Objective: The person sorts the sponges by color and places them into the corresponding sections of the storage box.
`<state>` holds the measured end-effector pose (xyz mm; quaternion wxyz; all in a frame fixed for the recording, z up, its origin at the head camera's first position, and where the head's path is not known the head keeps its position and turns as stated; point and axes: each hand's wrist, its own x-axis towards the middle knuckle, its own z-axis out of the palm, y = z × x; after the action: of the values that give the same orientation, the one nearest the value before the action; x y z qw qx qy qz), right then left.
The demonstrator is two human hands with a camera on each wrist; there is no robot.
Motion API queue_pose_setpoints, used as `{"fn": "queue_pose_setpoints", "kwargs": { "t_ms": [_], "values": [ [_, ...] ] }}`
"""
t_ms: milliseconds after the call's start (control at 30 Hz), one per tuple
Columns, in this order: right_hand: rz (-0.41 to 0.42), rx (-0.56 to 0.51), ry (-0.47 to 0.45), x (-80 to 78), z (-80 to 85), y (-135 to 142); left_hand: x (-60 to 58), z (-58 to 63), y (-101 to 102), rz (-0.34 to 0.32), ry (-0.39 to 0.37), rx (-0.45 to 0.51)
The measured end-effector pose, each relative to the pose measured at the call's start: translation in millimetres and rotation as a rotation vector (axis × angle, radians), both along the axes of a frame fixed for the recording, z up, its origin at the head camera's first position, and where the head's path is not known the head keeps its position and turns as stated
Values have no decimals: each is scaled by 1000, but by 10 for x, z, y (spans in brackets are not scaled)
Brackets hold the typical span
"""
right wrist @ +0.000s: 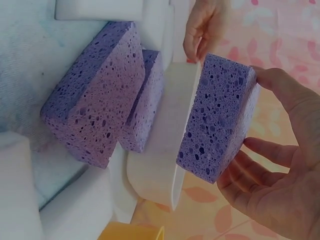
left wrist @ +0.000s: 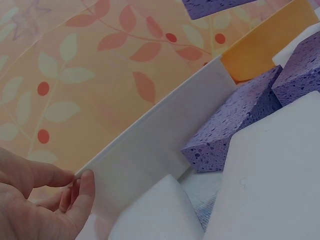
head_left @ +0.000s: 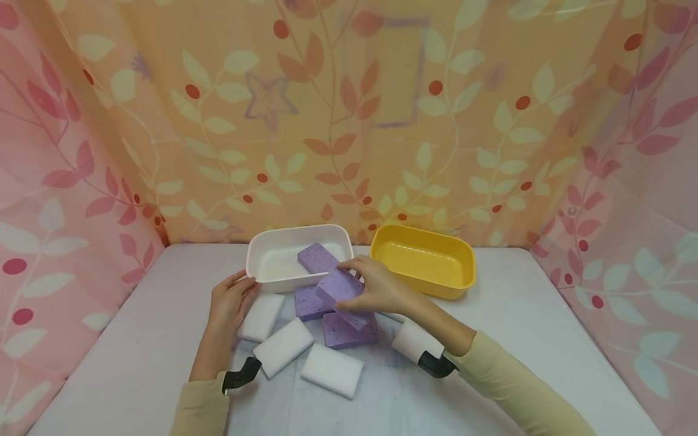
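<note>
My left hand (head_left: 230, 301) pinches the rim of the white plastic tub (head_left: 289, 282) at its near left corner, thumb and fingers meeting there in the left wrist view. In my right hand (head_left: 382, 287) is a purple sponge (right wrist: 220, 115), gripped between thumb and fingers and raised off the table near the tub's front right. Another purple sponge (head_left: 316, 257) lies inside the tub. Two more, a purple sponge (head_left: 309, 304) by the tub's front wall and a nearer purple sponge (head_left: 340, 335), lie on the table under the right hand.
A yellow tub (head_left: 431, 283) stands right of the white one, nothing visible inside. Several white sponges lie in front, among them one white sponge (head_left: 331, 370) near the middle and another (head_left: 414, 340) beside my right wrist. A patterned curtain (head_left: 338, 121) rises behind the table.
</note>
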<state>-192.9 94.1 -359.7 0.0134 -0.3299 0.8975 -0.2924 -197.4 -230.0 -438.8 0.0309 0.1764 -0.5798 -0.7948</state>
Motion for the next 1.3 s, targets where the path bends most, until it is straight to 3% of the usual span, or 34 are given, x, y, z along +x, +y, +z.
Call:
{"fn": "queue_pose_setpoints", "kwargs": {
  "t_ms": [867, 1300],
  "values": [
    [-22, 45, -25, -263, -15, -399, -13, 12, 9, 10, -12, 3],
    [-12, 34, 20, -453, 5, -649, -8, -18, -9, 6, -12, 6]
  ]
}}
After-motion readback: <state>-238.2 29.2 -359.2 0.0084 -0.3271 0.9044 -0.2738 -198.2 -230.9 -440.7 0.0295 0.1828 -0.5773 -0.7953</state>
